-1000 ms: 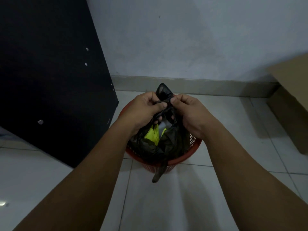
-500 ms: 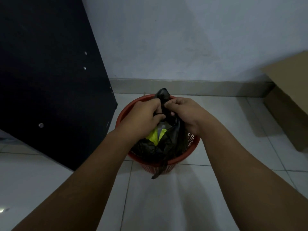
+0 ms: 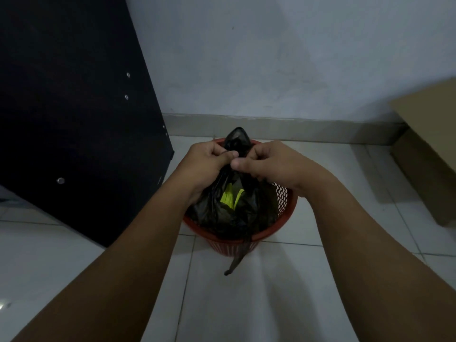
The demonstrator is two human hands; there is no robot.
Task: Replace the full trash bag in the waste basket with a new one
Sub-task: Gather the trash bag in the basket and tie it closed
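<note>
While both hands pinch it | trash bag neck between left hand, right hand

pale wall, tiled floor, dark cabinet

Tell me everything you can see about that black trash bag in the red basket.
The black trash bag is thin, shiny, crinkled plastic, sitting inside the red mesh waste basket. Its top is gathered into a neck, pinched by the left hand and right hand, with a bunched tip poking up above them. A gap below the neck shows something yellow-green inside. One loose strip hangs over the basket's near rim.
</note>
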